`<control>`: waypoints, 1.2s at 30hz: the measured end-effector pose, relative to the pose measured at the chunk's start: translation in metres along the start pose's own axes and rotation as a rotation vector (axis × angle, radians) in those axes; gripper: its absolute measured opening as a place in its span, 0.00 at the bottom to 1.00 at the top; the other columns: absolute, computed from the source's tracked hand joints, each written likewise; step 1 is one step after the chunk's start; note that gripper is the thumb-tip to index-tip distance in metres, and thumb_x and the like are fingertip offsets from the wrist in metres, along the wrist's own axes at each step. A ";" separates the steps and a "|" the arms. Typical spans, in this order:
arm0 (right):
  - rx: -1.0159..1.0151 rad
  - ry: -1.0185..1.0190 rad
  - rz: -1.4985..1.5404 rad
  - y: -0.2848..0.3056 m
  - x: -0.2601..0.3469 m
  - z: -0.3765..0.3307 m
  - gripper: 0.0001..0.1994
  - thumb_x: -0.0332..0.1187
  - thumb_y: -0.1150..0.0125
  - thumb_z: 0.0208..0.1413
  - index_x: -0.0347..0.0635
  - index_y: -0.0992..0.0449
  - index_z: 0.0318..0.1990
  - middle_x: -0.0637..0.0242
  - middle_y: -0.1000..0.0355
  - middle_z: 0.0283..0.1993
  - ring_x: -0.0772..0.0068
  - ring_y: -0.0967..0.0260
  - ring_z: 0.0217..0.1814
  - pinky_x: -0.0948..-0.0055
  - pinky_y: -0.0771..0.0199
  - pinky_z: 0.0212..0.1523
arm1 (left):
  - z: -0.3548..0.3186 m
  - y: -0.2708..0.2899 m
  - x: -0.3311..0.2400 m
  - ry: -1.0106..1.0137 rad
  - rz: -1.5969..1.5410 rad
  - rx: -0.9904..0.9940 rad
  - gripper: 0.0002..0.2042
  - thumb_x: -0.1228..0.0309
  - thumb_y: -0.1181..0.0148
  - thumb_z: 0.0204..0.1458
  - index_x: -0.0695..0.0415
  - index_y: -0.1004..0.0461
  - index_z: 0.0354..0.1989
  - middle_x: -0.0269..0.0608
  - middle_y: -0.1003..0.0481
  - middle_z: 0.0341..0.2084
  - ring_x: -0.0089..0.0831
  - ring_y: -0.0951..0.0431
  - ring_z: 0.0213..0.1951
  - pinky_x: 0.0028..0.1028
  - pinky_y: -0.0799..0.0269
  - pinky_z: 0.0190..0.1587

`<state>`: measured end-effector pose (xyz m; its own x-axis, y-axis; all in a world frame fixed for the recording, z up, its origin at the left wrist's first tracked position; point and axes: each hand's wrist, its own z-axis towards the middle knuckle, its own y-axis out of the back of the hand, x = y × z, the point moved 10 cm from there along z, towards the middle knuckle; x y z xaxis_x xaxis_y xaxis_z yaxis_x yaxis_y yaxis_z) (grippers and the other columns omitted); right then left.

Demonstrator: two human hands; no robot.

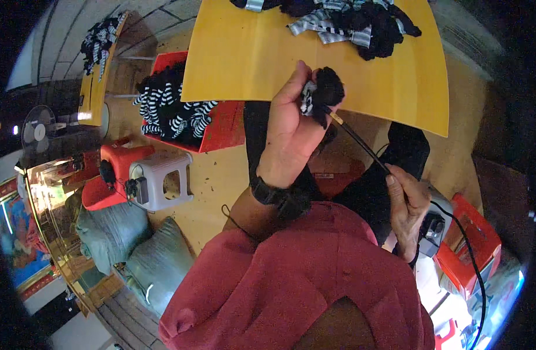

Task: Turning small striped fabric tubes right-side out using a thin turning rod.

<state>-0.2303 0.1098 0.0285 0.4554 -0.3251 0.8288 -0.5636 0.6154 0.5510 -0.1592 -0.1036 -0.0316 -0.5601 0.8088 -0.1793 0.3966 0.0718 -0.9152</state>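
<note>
My left hand (294, 125) is closed around a small fuzzy black bundle of cloth (329, 87) with a black-and-white patterned part, near the front edge of the yellow table (238, 58). A slim dark rod-shaped tool (361, 142) with a tan section toward its tip is gripped by my right hand (409, 205). Its tip meets the lower side of the bundle; whether it goes in, I cannot tell. A black cord (469, 248) trails from beside my right hand. More black and grey-striped cloth pieces (352, 26) lie in a pile at the table's far side.
Left of the table, a red bin (224, 125) holds black-and-white striped cloth (177, 116). Red (113, 175) and white (163, 181) plastic stools stand beyond grey-green sacks (157, 256). At right are a grey box (434, 227) and a red stool (469, 245). A fan (39, 131) stands far left.
</note>
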 end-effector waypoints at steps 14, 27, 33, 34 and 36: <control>0.046 -0.065 0.051 -0.013 0.003 -0.019 0.05 0.25 0.42 0.49 0.33 0.25 0.34 0.56 0.26 0.28 0.66 0.27 0.29 0.72 0.29 0.34 | -0.032 -0.067 0.004 -0.123 0.322 0.360 0.10 0.61 0.54 0.59 0.52 0.34 0.31 0.29 0.41 0.15 0.25 0.40 0.21 0.36 0.36 0.41; -0.045 0.001 0.296 -0.027 0.007 -0.041 0.07 0.27 0.45 0.53 0.33 0.25 0.37 0.67 0.32 0.20 0.79 0.38 0.20 0.79 0.39 0.22 | -0.070 -0.105 0.018 -0.384 0.297 0.575 0.09 0.69 0.44 0.53 0.57 0.38 0.33 0.29 0.41 0.10 0.18 0.43 0.13 0.25 0.38 0.23; 0.007 -0.157 0.519 -0.032 0.000 -0.038 0.06 0.25 0.42 0.51 0.33 0.25 0.36 0.65 0.29 0.23 0.80 0.35 0.21 0.79 0.36 0.23 | -0.069 -0.070 0.064 -0.240 0.684 0.411 0.05 0.74 0.44 0.52 0.59 0.34 0.32 0.30 0.34 0.18 0.16 0.35 0.20 0.21 0.38 0.22; 0.023 -0.244 0.488 -0.033 -0.004 -0.037 0.06 0.26 0.43 0.52 0.33 0.25 0.35 0.67 0.30 0.22 0.81 0.36 0.21 0.80 0.37 0.23 | -0.070 -0.060 0.072 -0.133 0.557 0.384 0.06 0.74 0.42 0.51 0.60 0.34 0.32 0.30 0.33 0.19 0.17 0.34 0.21 0.20 0.37 0.23; -0.007 -0.263 0.549 -0.034 -0.004 -0.029 0.05 0.27 0.43 0.53 0.33 0.25 0.34 0.69 0.31 0.20 0.82 0.38 0.21 0.81 0.39 0.22 | -0.069 -0.057 0.076 -0.029 0.432 0.365 0.08 0.74 0.40 0.49 0.60 0.33 0.32 0.31 0.32 0.20 0.17 0.33 0.22 0.19 0.36 0.24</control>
<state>-0.1930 0.1113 0.0036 -0.0866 -0.1245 0.9884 -0.6627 0.7480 0.0362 -0.1739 -0.0061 0.0323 -0.4247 0.7030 -0.5705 0.3201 -0.4729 -0.8209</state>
